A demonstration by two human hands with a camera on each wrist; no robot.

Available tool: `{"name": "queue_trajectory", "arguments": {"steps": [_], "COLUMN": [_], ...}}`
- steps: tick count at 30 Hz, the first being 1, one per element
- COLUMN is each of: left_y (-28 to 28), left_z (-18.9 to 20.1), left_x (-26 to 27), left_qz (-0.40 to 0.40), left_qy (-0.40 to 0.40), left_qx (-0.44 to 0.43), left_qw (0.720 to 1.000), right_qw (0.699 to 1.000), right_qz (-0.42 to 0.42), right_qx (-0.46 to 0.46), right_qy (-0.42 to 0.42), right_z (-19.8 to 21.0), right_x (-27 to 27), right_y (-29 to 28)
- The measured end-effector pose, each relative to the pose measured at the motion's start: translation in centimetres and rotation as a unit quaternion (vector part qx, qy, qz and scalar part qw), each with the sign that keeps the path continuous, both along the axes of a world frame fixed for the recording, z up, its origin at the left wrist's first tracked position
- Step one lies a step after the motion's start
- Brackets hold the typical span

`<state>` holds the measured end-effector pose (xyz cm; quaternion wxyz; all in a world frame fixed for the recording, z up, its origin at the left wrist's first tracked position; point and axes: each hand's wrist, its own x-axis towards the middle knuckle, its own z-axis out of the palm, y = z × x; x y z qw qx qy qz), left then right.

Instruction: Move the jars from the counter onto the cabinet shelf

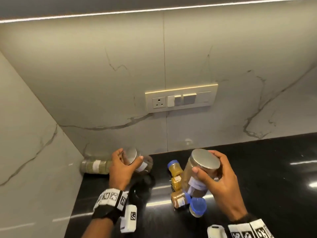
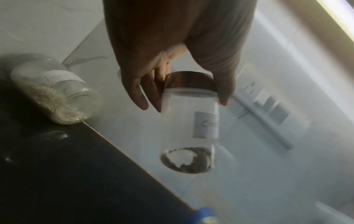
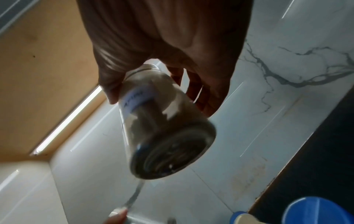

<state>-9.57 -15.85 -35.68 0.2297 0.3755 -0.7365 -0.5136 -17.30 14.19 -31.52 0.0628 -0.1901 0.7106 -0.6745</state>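
Fingers (image 2: 226,97) of the left hand (image 1: 120,169) curl round the steel lid (image 2: 189,80) of a clear labelled jar (image 2: 188,133), a thin layer of dark seeds in its base, held clear of the black surface (image 1: 257,177) at lower left of the head view. At lower centre, the right hand (image 1: 217,181) clasps a second steel-lidded jar (image 1: 197,170) the same way, thumb and fingers spread round the lid rim, the jar tilted and hanging above the surface; the right wrist view shows brown powder (image 3: 153,106) clinging inside its glass. Gripping at the lids appears to be the quickest way to lift two jars at once, one to each hand, leaving the bases free to be set down on a shelf.

A third large jar (image 1: 96,166), filled with greenish-grey grains, lies on its side in the corner at left, just behind the left hand and against the marbled wall (image 1: 103,74). Four small blue-capped jars (image 1: 175,169) of yellow and brown spice lie tumbled in a cluster directly beneath the right-hand jar. All five evidently await moving.

The cabinet shelf is not in view; only the cabinet's underside with its light strip (image 1: 154,10) crosses the top of the frame. That underside likely has to be cleared on the way up. A switch plate with socket (image 1: 181,98) sits on the wall at centre, well above the jars.
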Motion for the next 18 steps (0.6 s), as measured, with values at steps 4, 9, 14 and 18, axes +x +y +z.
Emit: {"name": "queue_trajectory", "arguments": {"steps": [4,9,14,18], "left_y": [5.0,8.8,12.4,14.9], "left_z": [2.9,4.9,7.0,7.8], "left_x": [5.5,10.1,11.8,12.2], "left_qz": [-0.027,-0.065,-0.106,-0.127], "left_qy": [0.163,0.250,0.257,0.231], "left_qx": [0.141,0.246,0.295,0.306], "left_qw": [0.976,0.934,0.914,0.915], "right_qw": [0.994,0.978,0.970,0.972], "right_qz": [0.033,0.071,0.091,0.092], "right_qx": [-0.078,-0.120,-0.128,-0.117], "right_qy": [-0.067,-0.157,-0.186,-0.180], "right_z": [1.1,2.9,3.9,4.9], "right_x": [1.3,4.2,6.2,7.0], "right_y": [-0.3,-1.7,-0.4,2.4]}}
